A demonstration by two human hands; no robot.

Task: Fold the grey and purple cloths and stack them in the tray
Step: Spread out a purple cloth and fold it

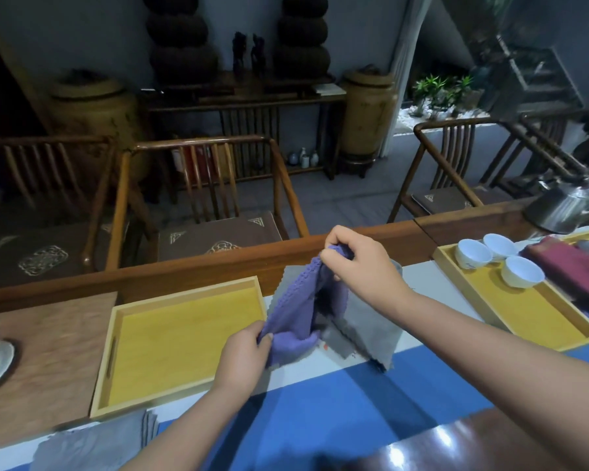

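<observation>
Head view: a wooden counter with a blue-and-white runner (320, 413), chairs beyond. The left hand (244, 355) pinches the purple cloth (300, 311) at its near corner; the right hand (357, 263) pinches the far corner, lifting it above the grey cloth (368, 321) lying flat beneath. Judgement: match corners squarely before creasing. The tray (187, 338) sits just left, holding nothing. A second tray (524, 311) with white cups (500, 260) stands well right; folded grey cloths (96, 443) lie near.
</observation>
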